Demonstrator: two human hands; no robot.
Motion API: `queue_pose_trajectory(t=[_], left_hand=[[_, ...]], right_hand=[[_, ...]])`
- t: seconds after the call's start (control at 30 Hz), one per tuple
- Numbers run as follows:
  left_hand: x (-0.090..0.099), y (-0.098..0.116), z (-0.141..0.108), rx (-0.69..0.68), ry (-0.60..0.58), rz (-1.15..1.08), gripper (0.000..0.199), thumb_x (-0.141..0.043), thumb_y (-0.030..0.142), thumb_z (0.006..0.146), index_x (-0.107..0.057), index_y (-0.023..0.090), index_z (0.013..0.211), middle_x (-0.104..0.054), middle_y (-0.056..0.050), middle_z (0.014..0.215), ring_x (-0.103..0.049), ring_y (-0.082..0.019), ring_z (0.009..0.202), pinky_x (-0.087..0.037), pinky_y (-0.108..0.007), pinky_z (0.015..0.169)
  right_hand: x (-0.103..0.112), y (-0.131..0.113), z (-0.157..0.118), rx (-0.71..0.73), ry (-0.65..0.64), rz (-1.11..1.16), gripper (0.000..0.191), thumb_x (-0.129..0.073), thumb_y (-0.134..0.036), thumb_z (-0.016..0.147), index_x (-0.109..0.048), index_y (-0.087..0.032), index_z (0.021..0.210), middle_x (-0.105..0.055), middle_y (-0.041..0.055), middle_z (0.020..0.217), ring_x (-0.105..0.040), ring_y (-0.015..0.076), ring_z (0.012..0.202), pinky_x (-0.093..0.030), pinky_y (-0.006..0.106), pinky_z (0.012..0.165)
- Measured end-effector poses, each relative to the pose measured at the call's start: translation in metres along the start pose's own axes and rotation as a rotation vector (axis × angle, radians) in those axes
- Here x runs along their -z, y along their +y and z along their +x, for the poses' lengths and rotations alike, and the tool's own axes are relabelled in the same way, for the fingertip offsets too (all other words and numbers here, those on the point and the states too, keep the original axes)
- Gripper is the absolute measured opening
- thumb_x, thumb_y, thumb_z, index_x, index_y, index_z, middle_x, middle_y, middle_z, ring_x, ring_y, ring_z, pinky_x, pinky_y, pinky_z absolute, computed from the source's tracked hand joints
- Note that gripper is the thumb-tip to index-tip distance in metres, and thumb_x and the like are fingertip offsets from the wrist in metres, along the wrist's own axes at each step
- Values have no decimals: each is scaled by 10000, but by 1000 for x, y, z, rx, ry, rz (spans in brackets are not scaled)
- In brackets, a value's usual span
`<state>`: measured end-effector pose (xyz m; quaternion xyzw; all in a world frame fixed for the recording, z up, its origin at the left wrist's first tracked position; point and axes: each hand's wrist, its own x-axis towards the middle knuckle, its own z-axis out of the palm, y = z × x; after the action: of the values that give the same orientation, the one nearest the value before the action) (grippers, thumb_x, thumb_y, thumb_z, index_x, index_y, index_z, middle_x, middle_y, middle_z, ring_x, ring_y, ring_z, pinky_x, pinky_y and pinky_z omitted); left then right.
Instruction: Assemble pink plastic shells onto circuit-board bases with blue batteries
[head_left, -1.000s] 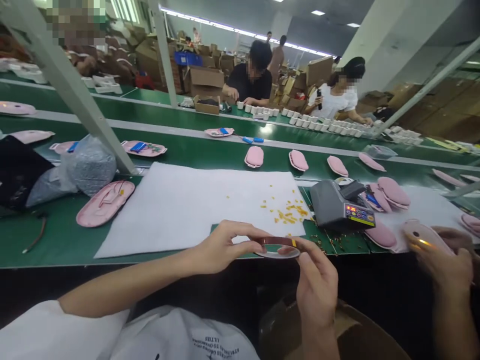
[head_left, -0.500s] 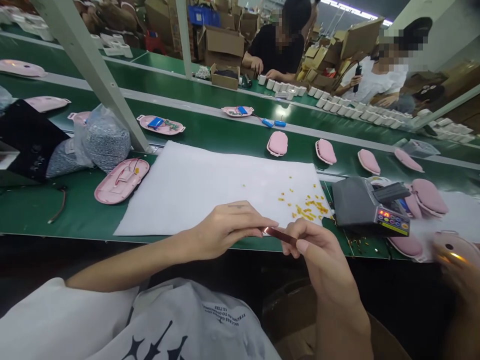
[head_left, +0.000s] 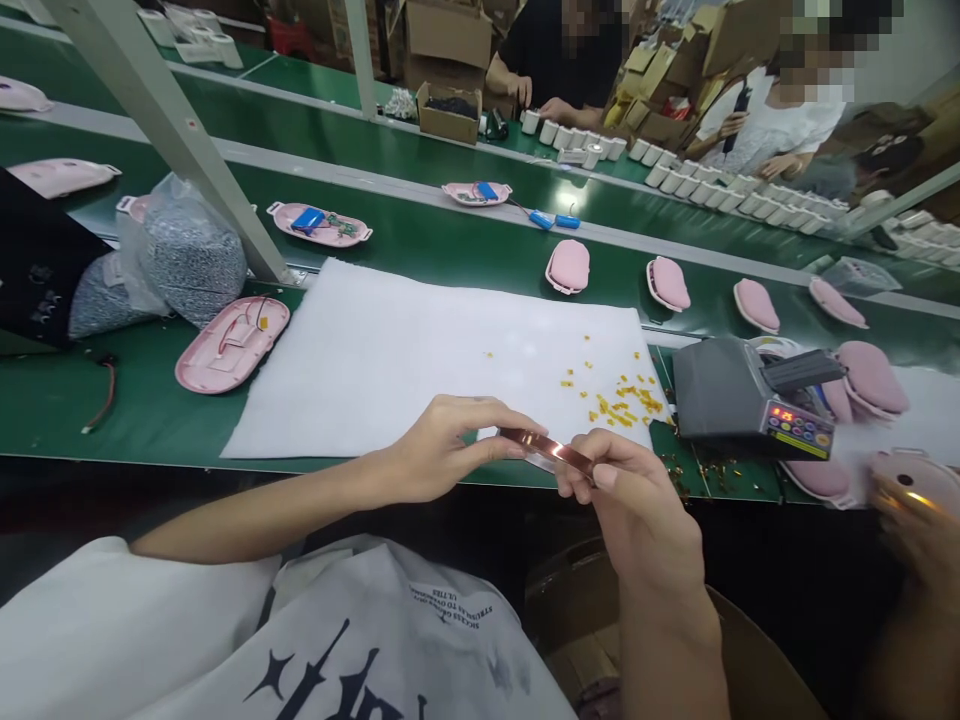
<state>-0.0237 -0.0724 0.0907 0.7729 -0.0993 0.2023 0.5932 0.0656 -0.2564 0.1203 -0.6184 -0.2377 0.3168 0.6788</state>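
A narrow, shiny copper-brown roll of tape (head_left: 553, 449) is held edge-on between my two hands, over the front edge of the green bench. My left hand (head_left: 457, 440) pinches its left end between thumb and fingers. At its right end, the thumb and curled fingers of my right hand (head_left: 630, 495) grip it. Behind my hands lies a white foam sheet (head_left: 397, 345), with many small yellow pieces (head_left: 622, 400) scattered on its right part. A grey tape dispenser (head_left: 720, 385) with a lit red display stands to the right of the sheet.
An open pink shell (head_left: 232, 345) with wires lies left of the sheet, near a plastic bag (head_left: 191, 250) and a metal post (head_left: 195, 150). Pink cases (head_left: 568, 266) line the bench behind. Another person's hand (head_left: 911, 520) is at the right; two people sit across.
The roll has turned so that more of its copper-coloured side shows between my hands. Both hands still hold it. The whole view has tilted down slightly.
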Motion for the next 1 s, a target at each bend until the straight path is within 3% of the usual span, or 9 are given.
queue_pose_trajectory(t=[0.13,0.3,0.47,0.57,0.67,0.87,1.0], left_hand=[[2,-3,-3,-9,37,33,155,-617,134,921,-728,159,1027,-746,-34,926,-690,-114,817,-537,-185,756],[6,-3,-6,-12,-37,71,160,-594,125,931,-729,146,1015,-746,-44,937,-684,-112,839,-524,-181,776],[6,-6,-7,39,-51,112,149,-598,161,937,-729,155,1009,-740,-27,904,-674,-109,794,-517,-188,731],[5,-7,-6,45,-46,117,150,-596,175,942,-731,161,1004,-737,-18,882,-666,-106,764,-510,-190,700],[5,-7,-6,53,-61,117,151,-597,183,944,-733,161,1005,-740,-19,886,-672,-107,769,-512,-188,705],[4,-7,-6,101,-63,119,165,-594,191,944,-740,173,1018,-747,-20,866,-679,-112,737,-518,-193,688],[2,-7,-5,128,-69,110,163,-594,187,940,-742,169,1006,-745,-25,852,-681,-119,730,-520,-195,682]], right_hand=[[0,4,-2,-69,-42,35,119,-566,-260,688,-630,-188,618,-558,8,559,-515,144,570,-408,278,578],[1,14,-3,-131,-82,89,104,-563,-238,651,-646,-178,632,-597,17,609,-505,130,566,-402,267,579],[0,24,-4,-241,4,178,101,-517,-146,527,-604,-187,558,-519,-10,504,-472,118,544,-378,260,598],[0,23,-6,-250,-38,207,51,-578,-211,612,-623,-190,619,-531,-4,560,-487,136,600,-400,286,653],[3,22,-8,-242,-74,210,123,-626,-303,711,-621,-191,659,-538,-5,600,-484,140,618,-402,297,669],[9,30,-9,-247,-92,287,87,-573,-166,649,-650,-192,680,-535,-9,589,-498,138,634,-427,303,730],[10,30,-9,-257,-99,275,85,-627,-264,723,-647,-183,706,-553,7,634,-498,149,651,-432,316,714]])
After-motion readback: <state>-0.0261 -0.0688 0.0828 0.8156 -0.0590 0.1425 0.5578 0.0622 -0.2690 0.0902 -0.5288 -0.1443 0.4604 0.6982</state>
